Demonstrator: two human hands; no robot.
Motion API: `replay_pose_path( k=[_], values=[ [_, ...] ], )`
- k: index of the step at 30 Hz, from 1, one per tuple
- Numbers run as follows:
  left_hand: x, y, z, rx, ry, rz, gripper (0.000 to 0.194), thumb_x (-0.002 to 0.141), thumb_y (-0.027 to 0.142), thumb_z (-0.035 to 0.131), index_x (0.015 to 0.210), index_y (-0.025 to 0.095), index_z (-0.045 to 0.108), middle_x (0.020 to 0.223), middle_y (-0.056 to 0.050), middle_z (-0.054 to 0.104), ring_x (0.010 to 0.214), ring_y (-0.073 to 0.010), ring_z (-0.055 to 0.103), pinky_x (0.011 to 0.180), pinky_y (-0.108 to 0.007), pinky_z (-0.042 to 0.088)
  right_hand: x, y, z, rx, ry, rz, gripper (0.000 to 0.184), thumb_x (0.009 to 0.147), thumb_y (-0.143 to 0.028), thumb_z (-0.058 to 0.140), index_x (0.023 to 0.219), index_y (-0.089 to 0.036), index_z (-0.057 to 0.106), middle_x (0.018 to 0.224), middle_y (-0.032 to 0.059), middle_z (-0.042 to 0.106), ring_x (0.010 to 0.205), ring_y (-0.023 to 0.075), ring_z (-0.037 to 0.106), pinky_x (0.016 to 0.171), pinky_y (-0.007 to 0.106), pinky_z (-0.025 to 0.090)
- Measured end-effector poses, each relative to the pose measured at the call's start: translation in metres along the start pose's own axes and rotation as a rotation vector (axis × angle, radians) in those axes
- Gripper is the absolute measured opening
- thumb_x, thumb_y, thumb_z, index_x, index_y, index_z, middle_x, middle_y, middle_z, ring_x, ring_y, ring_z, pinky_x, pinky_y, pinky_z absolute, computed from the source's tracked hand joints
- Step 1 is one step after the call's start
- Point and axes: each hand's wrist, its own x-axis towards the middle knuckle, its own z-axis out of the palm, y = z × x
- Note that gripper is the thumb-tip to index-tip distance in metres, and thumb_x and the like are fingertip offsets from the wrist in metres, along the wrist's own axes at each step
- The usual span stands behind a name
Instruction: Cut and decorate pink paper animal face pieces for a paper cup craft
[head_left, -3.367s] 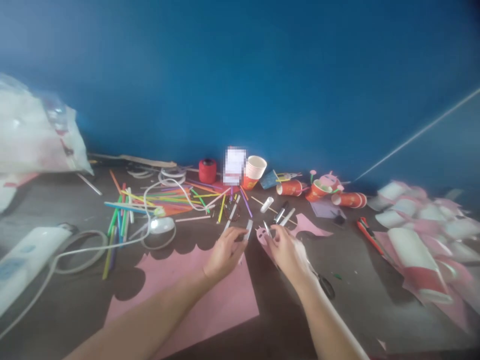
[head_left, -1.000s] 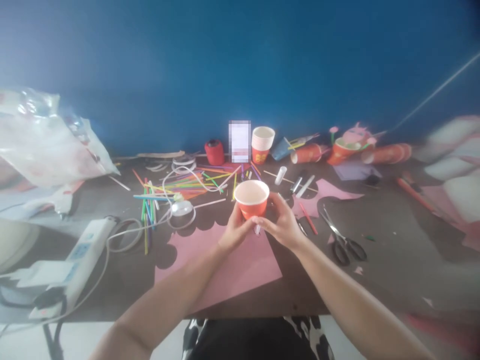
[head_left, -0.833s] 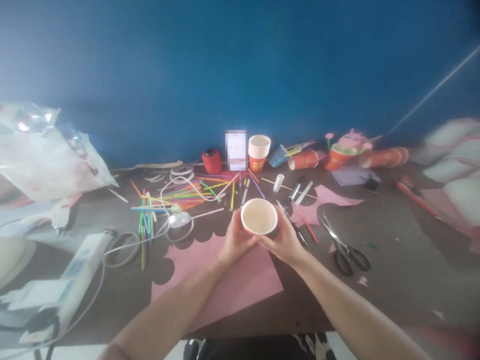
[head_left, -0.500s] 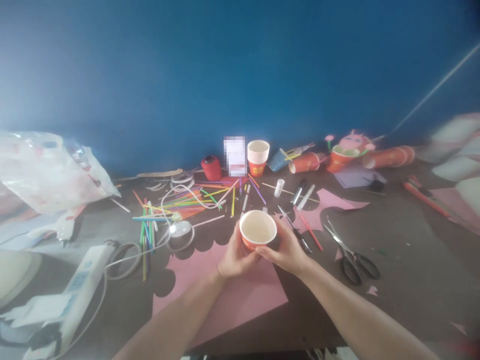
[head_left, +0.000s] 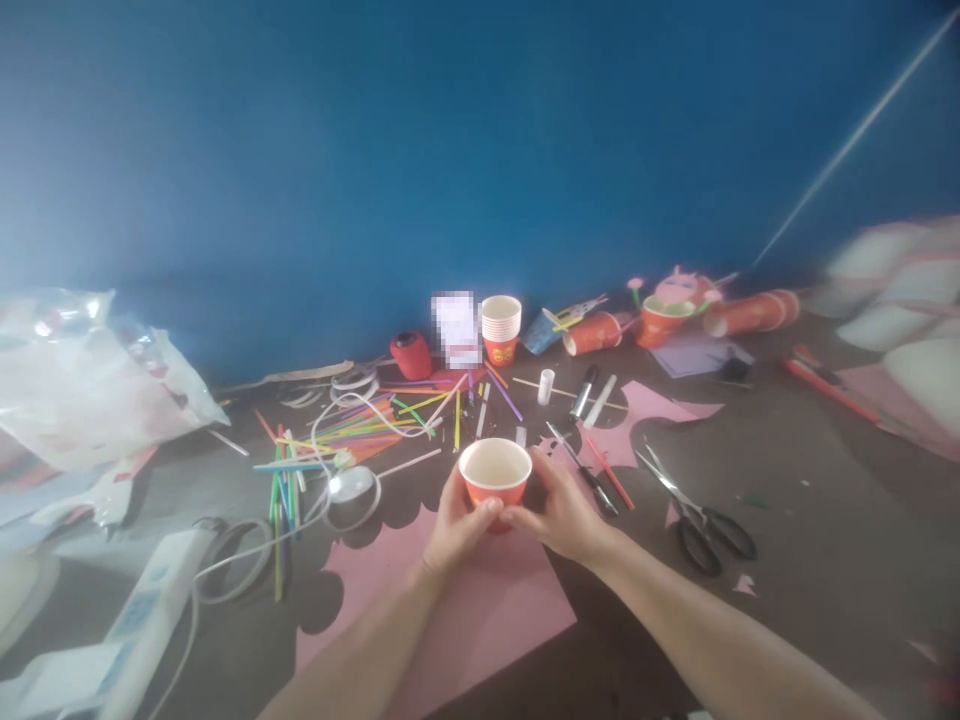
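A red paper cup (head_left: 495,470) with a white rim is held between both my hands, its open mouth upward and its inside bare. My left hand (head_left: 459,520) wraps its left side, thumb on the front. On the other side my right hand (head_left: 562,505) closes round it, its thumb meeting the left one at the front. Beneath the hands lies a pink paper sheet (head_left: 510,610) with scalloped cuts along its far edge. Right of my right hand are a black pen (head_left: 592,475), a red stick (head_left: 609,470) and scissors (head_left: 697,520) with black handles, lying open.
Behind stand a stack of paper cups (head_left: 501,330) and a red spool-like item (head_left: 410,355). Coloured sticks (head_left: 360,430) and a white cable (head_left: 330,490) spread to the left, near a power strip (head_left: 150,610) and a plastic bag (head_left: 90,380). Decorated cups (head_left: 664,320) sit back right.
The cup now tilts more toward upright, showing more of its red front, and my left thumb has come up onto it. The whole view has shifted slightly.
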Motion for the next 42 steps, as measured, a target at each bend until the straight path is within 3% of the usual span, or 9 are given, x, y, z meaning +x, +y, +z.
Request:
replay_pose_path(
  k=[5, 8, 13, 17, 19, 25, 33, 39, 42],
  values=[
    [0.001, -0.008, -0.002, -0.068, 0.018, -0.004, 0.081, 0.064, 0.054, 0.071, 0.130, 0.015, 0.043, 0.116, -0.014, 0.060, 0.105, -0.0307, 0.057, 0.088, -0.038, 0.047, 0.002, 0.004, -0.001, -0.023, 0.008, -0.039, 0.050, 0.071, -0.041, 0.071, 0.111, -0.019, 0.053, 0.097, 0.0071, 0.059, 0.084, 0.0207, 0.056, 0.076, 0.033, 0.048],
    [0.002, -0.007, -0.004, -0.160, -0.052, -0.009, 0.090, 0.060, 0.055, 0.073, 0.133, 0.016, 0.040, 0.126, -0.016, 0.054, 0.114, -0.0333, 0.051, 0.094, -0.040, 0.043, 0.002, 0.005, -0.002, -0.026, -0.031, -0.050, 0.057, 0.070, -0.044, 0.071, 0.117, -0.019, 0.051, 0.099, 0.0081, 0.058, 0.086, 0.0215, 0.056, 0.078, 0.034, 0.048],
    [0.002, -0.002, -0.005, -0.200, -0.136, -0.035, 0.079, 0.062, 0.050, 0.074, 0.127, 0.014, 0.048, 0.117, -0.015, 0.060, 0.114, -0.0319, 0.051, 0.098, -0.040, 0.040, 0.001, 0.005, -0.001, -0.003, -0.115, -0.108, 0.050, 0.078, -0.045, 0.063, 0.120, -0.020, 0.051, 0.101, 0.0086, 0.057, 0.089, 0.0212, 0.056, 0.080, 0.034, 0.048],
    [0.003, -0.004, -0.005, -0.161, -0.068, -0.055, 0.072, 0.061, 0.046, 0.075, 0.120, 0.012, 0.054, 0.105, -0.014, 0.065, 0.099, -0.0288, 0.059, 0.087, -0.038, 0.047, 0.000, 0.007, 0.000, -0.014, -0.024, -0.077, 0.061, 0.074, -0.046, 0.067, 0.125, -0.020, 0.045, 0.110, 0.0105, 0.057, 0.092, 0.0218, 0.056, 0.082, 0.035, 0.047],
    [0.005, -0.005, -0.005, -0.162, -0.008, -0.061, 0.068, 0.061, 0.044, 0.076, 0.116, 0.011, 0.056, 0.100, -0.013, 0.067, 0.095, -0.0277, 0.061, 0.085, -0.038, 0.048, 0.000, 0.009, -0.001, -0.030, 0.028, -0.052, 0.063, 0.072, -0.045, 0.068, 0.125, -0.019, 0.044, 0.108, 0.0098, 0.058, 0.084, 0.0192, 0.056, 0.078, 0.034, 0.048],
    [0.012, -0.008, -0.006, -0.194, 0.121, -0.086, 0.057, 0.062, 0.040, 0.076, 0.109, 0.013, 0.060, 0.095, -0.011, 0.068, 0.085, -0.0236, 0.065, 0.077, -0.034, 0.052, 0.000, 0.008, -0.005, 0.020, -0.028, 0.028, 0.042, 0.079, -0.043, 0.062, 0.112, -0.019, 0.050, 0.083, 0.0012, 0.060, 0.059, 0.0098, 0.051, 0.058, 0.023, 0.044],
    [0.008, -0.016, -0.010, -0.140, -0.008, -0.007, 0.065, 0.062, 0.050, 0.073, 0.113, 0.013, 0.058, 0.092, -0.011, 0.068, 0.094, -0.0265, 0.062, 0.086, -0.038, 0.049, 0.003, 0.004, -0.004, 0.030, 0.016, 0.011, 0.050, 0.072, -0.048, 0.068, 0.108, -0.018, 0.053, 0.082, 0.0021, 0.061, 0.064, 0.0122, 0.053, 0.061, 0.024, 0.045],
    [0.009, -0.017, -0.015, -0.081, 0.013, -0.064, 0.069, 0.056, 0.051, 0.076, 0.111, 0.013, 0.059, 0.087, -0.011, 0.068, 0.094, -0.0288, 0.062, 0.087, -0.040, 0.048, 0.004, 0.004, -0.005, 0.053, 0.014, -0.010, 0.047, 0.072, -0.047, 0.068, 0.106, -0.017, 0.057, 0.079, 0.0022, 0.061, 0.064, 0.0122, 0.053, 0.060, 0.023, 0.044],
    [0.008, -0.016, -0.018, -0.084, -0.036, -0.095, 0.073, 0.053, 0.057, 0.075, 0.109, 0.013, 0.060, 0.087, -0.011, 0.068, 0.095, -0.0303, 0.062, 0.088, -0.041, 0.048, 0.002, 0.005, -0.004, 0.082, 0.004, 0.004, 0.048, 0.074, -0.046, 0.067, 0.110, -0.016, 0.055, 0.079, 0.0018, 0.061, 0.065, 0.0117, 0.053, 0.060, 0.023, 0.045]
  ],
)
